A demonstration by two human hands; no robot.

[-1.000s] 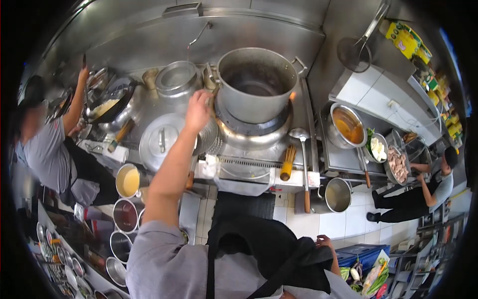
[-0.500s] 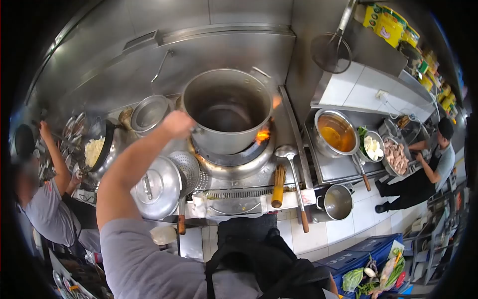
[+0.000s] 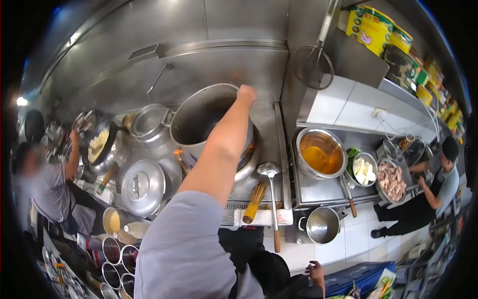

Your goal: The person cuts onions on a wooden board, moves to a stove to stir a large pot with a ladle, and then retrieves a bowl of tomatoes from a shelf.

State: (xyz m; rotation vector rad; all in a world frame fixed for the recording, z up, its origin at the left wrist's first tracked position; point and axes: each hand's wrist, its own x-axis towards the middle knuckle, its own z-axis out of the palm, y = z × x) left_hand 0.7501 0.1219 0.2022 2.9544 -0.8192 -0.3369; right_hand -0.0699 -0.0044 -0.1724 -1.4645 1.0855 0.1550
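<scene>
My left arm reaches across a large metal stockpot [image 3: 191,112] on the burner. My left hand [image 3: 246,93] is closed at the pot's far right edge; whether it grips the rim or a handle is hidden. A handle [image 3: 168,118] sticks out on the pot's left side. Low at the front, my right hand [image 3: 314,270] hangs by my body, fingers apart and holding nothing. In front of the burner are a ladle [image 3: 269,170] and a bamboo brush [image 3: 254,203]. A lidded pan [image 3: 144,187] stands left of the pot.
A steel pot of orange liquid [image 3: 321,153] and a bowl of meat pieces [image 3: 391,180] stand on the right counter. One co-worker [image 3: 440,174] works there; another [image 3: 55,184] is at a wok on the left. Flame [image 3: 178,152] shows under the pot.
My left hand has moved from the pot's front left to its far right. The pot looks turned, with a handle now at left. My right hand has come into view.
</scene>
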